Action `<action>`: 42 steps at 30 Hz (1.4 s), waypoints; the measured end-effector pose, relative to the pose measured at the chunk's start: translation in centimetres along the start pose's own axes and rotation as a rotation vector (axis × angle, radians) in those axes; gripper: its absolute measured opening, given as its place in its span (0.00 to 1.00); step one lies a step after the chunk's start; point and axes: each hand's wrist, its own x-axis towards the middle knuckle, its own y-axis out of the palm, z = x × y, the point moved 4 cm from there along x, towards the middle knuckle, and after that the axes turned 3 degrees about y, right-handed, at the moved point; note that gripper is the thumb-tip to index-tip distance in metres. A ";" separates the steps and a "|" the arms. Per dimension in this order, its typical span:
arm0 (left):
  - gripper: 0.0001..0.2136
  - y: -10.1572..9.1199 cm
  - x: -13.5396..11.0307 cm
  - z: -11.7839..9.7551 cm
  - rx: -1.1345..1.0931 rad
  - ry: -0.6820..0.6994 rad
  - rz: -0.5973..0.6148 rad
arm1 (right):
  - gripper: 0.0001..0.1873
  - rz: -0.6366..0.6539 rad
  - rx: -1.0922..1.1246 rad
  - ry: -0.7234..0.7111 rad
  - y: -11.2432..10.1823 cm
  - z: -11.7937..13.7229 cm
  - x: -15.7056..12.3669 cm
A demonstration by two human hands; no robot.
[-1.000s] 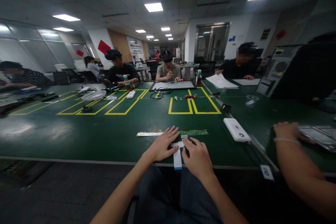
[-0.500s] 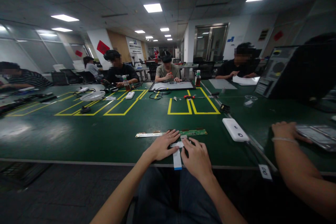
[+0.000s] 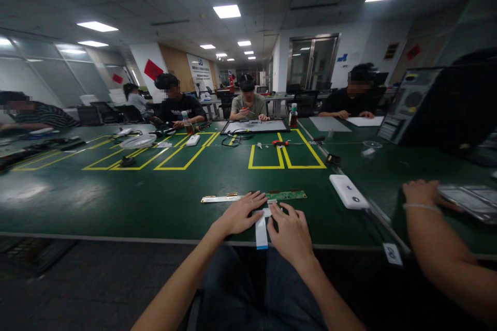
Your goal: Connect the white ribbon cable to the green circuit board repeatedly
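A long, narrow circuit board point(image 3: 289, 195) lies crosswise on the green table, its left part covered by a silvery strip point(image 3: 217, 199). My left hand point(image 3: 243, 212) rests flat over the middle of the board, fingers stretched out, its thumb touching a white flat ribbon cable point(image 3: 261, 232). That cable is folded, and its blue-tipped end reaches over the table's front edge. My right hand point(image 3: 291, 225) is open with bent, spread fingers; its index fingertip presses on the cable's upper part by the board's lower edge. Fingers hide where cable and board meet.
A white power bank point(image 3: 348, 191) with a black cable lies to the right, near a co-worker's arm point(image 3: 430, 227). A computer tower point(image 3: 411, 106) stands behind it. Yellow tape outlines point(image 3: 266, 167), a red-handled screwdriver point(image 3: 280, 143) and a black cable point(image 3: 236, 137) are farther off. Several people sit opposite.
The ribbon cable's loose end has shifted slightly left and up. Both my hands stay almost in place. Across the table, a co-worker's hand with an orange-handled tool has moved.
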 end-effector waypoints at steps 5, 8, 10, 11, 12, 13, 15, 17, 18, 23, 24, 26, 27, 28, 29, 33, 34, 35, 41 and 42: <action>0.25 0.0 -0.1 0.0 -0.015 -0.016 -0.027 | 0.22 -0.005 0.005 0.009 0.0 0.0 0.1; 0.25 -0.2 -0.1 -0.1 -0.018 -0.022 -0.023 | 0.21 -0.007 0.014 0.022 0.1 0.0 0.1; 0.25 -0.3 -0.1 -0.2 -0.021 -0.022 -0.013 | 0.21 -0.008 0.021 0.031 0.2 -0.1 0.2; 0.25 -0.3 -0.1 -0.2 -0.021 -0.023 -0.009 | 0.21 -0.008 0.024 0.034 0.2 -0.1 0.2; 0.25 -0.3 -0.1 -0.2 -0.021 -0.024 -0.007 | 0.22 -0.008 0.028 0.035 0.2 -0.1 0.2; 0.25 -0.4 -0.1 -0.2 -0.019 -0.025 -0.006 | 0.22 -0.008 0.031 0.034 0.1 -0.1 0.2; 0.25 -0.4 -0.1 -0.3 -0.017 -0.026 -0.010 | 0.22 -0.006 0.036 0.032 0.1 -0.1 0.2; 0.26 -0.3 -0.2 -0.3 -0.017 -0.028 -0.020 | 0.22 -0.005 0.040 0.026 0.0 -0.1 0.2; 0.26 -0.3 -0.2 -0.3 -0.016 -0.030 -0.026 | 0.22 -0.007 0.043 0.022 -0.1 -0.1 0.2; 0.28 -0.2 -0.4 -0.4 -0.001 -0.039 -0.026 | 0.22 -0.074 0.089 -0.018 -0.2 -0.2 0.0; 0.29 -0.2 -0.4 -0.5 -0.001 -0.038 -0.022 | 0.21 -0.104 0.108 -0.033 -0.2 -0.2 -0.1; 0.30 -0.3 -0.3 -0.6 0.005 -0.034 -0.022 | 0.19 -0.171 0.156 -0.066 -0.2 -0.3 -0.4; 0.30 -0.3 -0.3 -0.7 0.012 -0.030 -0.025 | 0.17 -0.204 0.186 -0.080 -0.2 -0.4 -0.5; 0.30 -0.5 -0.3 -0.8 0.023 -0.025 -0.031 | 0.16 -0.232 0.218 -0.092 -0.2 -0.5 -0.7; 0.29 -0.6 -0.3 -1.0 0.034 -0.017 -0.035 | 0.14 -0.256 0.250 -0.099 -0.2 -0.6 -0.8; 0.26 -1.1 -0.5 -1.7 0.067 0.052 0.010 | 0.11 -0.294 0.294 -0.077 -0.3 -0.9 -0.9; 0.26 -1.2 -0.6 -1.9 0.071 0.074 0.034 | 0.10 -0.296 0.287 -0.069 -0.3 -1.0 -0.9; 0.26 -1.2 -0.6 -2.0 0.075 0.092 0.059 | 0.10 -0.295 0.279 -0.065 -0.3 -1.0 -0.9; 0.26 -0.9 -0.4 -2.0 0.073 0.085 0.118 | 0.08 -0.290 0.234 -0.052 -0.2 -0.8 -0.8; 0.26 -0.9 -0.3 -2.0 0.070 0.064 0.113 | 0.08 -0.292 0.228 -0.049 -0.2 -0.8 -0.8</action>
